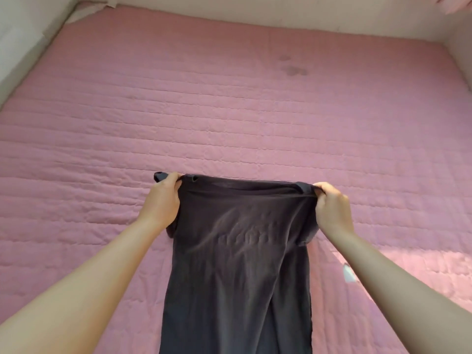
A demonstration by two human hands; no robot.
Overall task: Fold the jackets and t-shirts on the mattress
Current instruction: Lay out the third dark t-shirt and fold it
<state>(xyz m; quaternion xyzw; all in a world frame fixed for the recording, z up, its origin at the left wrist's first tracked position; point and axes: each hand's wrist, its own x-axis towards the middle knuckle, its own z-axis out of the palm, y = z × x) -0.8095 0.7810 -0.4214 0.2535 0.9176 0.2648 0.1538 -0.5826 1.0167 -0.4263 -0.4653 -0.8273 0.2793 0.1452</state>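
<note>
Both forearms reach out from the near edge, dark t-shirt (240,251) stretched between them, held up over the near-centre of the pink quilted mattress (229,111). Left hand (162,200) grips the shirt's top left corner, fingers curled over the edge, a bit of fabric poking out left of it. Right hand (332,208) pinches the top right corner, fingers curled. Top edge taut; body hangs toward the near side and runs off the bottom of view. Pale walls (281,16) border the mattress at far, left and right.
</note>
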